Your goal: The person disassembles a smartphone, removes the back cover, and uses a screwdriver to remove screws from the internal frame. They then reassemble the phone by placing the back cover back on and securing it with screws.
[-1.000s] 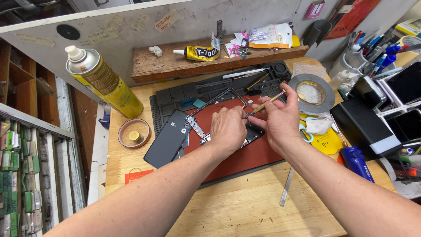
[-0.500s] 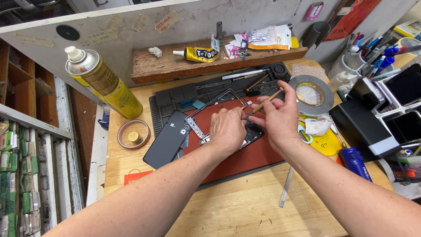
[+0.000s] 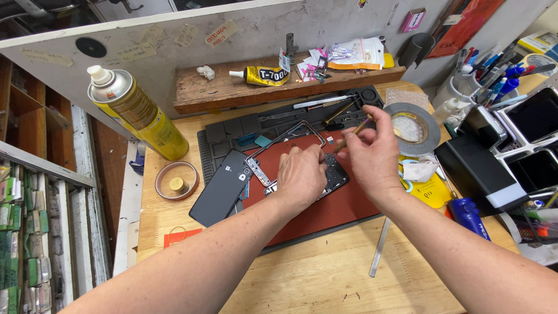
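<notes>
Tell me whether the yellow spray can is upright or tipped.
Upright: the yellow spray can stands on its base on the wooden bench, white nozzle on top.

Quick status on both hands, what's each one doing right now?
Left hand: fingers curled, pressing down on the opened phone on the red mat.
Right hand: closed, pinching a thin wooden-handled tool.

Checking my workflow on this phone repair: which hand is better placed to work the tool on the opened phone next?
Probably the right hand: its fingers already pinch the thin wooden-handled tool, tip angled down at the opened phone. The left hand lies pressed on the phone, apparently steadying it.
</notes>
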### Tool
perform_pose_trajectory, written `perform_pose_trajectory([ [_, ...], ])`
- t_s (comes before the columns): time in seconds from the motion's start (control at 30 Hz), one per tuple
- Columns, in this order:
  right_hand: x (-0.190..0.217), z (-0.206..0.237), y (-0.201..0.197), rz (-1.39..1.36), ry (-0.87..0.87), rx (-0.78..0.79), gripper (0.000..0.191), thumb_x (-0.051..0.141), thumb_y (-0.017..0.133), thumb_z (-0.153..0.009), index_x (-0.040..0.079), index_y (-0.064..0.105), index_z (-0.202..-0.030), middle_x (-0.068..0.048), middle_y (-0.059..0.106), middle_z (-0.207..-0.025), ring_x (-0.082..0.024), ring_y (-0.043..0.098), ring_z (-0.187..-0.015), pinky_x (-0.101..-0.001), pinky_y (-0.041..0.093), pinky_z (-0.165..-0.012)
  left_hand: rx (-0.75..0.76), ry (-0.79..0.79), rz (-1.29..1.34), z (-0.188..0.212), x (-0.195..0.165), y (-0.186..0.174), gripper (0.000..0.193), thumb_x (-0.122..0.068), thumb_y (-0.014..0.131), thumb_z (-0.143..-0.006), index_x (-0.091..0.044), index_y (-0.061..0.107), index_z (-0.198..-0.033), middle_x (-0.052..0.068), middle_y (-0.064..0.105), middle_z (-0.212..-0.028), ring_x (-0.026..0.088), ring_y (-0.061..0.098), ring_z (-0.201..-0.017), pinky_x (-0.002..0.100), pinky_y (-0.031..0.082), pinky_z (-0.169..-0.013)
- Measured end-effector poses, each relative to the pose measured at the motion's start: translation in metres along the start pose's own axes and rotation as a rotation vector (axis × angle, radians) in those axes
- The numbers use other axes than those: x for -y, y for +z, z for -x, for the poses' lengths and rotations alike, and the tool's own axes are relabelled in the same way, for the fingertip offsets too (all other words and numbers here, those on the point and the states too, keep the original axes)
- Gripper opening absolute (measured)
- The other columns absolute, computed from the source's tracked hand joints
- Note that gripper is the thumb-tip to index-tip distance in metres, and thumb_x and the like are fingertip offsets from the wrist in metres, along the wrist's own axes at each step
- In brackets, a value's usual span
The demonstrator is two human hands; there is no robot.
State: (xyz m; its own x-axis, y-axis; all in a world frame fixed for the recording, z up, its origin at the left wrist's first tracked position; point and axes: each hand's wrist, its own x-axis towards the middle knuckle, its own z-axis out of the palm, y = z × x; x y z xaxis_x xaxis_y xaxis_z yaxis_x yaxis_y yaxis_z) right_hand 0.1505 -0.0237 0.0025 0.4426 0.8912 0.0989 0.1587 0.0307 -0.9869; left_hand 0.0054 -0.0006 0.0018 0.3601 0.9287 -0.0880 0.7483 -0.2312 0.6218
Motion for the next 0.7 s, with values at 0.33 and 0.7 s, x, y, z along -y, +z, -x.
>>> perform_pose_trajectory([
  [0.33, -0.01, -0.01, -0.002, 0.324, -0.309, 0.126, 0.052, -0.001, 0.061, -0.098, 0.01, 0.045, -0.146, -0.009, 0.075, -0.104, -0.017, 0.077, -0.096, -0.0318, 0.062, -0.081, 0.038, 0.45, -0.345, 0.026, 0.003, -0.004, 0.029, -0.031, 0.069, -0.089, -0.005, 0.08, -0.088, 0.01, 0.073, -0.099, 0.028, 0.056, -0.106, 0.044, 0.039, -0.088],
  [0.7, -0.01, -0.009, 0.003, 0.418, -0.287, 0.127, 0.052, 0.0, 0.062, -0.096, 0.012, 0.047, -0.145, -0.01, 0.077, -0.105, -0.019, 0.078, -0.096, -0.0338, 0.062, -0.08, 0.094, 0.418, -0.369, 0.025, -0.002, -0.01, 0.032, -0.035, 0.069, -0.089, -0.005, 0.081, -0.089, 0.008, 0.072, -0.101, 0.026, 0.055, -0.105, 0.043, 0.039, -0.087],
])
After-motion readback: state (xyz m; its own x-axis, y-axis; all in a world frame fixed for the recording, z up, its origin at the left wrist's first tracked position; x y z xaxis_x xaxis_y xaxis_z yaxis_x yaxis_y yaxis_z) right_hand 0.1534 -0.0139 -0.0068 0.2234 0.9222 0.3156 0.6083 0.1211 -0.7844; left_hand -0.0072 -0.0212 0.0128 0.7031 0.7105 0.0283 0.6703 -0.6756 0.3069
